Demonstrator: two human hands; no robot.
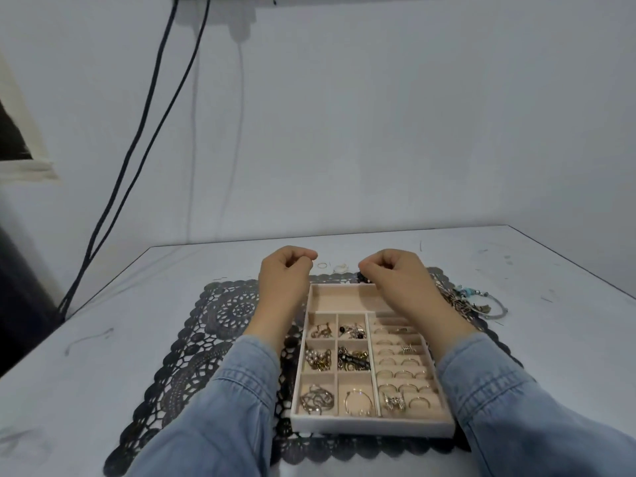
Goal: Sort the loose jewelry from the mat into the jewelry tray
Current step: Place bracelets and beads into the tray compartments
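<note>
The cream jewelry tray (371, 426) lies on a black lace mat (213, 321). Its small compartments hold earrings, chains and a hoop, rings fill its padded rows on the right, and the long far compartment is bare. My left hand (285, 270) hovers past the tray's far left corner, fingers curled, with nothing visible in it. My right hand (392, 273) hovers over the far right corner, its curled fingertips meeting on a dark beaded piece (363, 277). Loose bracelets and chains (481, 301) lie at the mat's right edge. A thin ring (321, 265) and a pale piece (339, 269) lie beyond the mat.
The white table (103, 321) ends at a wall just past my hands. Two dark cables (137, 149) run down the wall to the table's far left corner. The table's right edge slants away at the far right.
</note>
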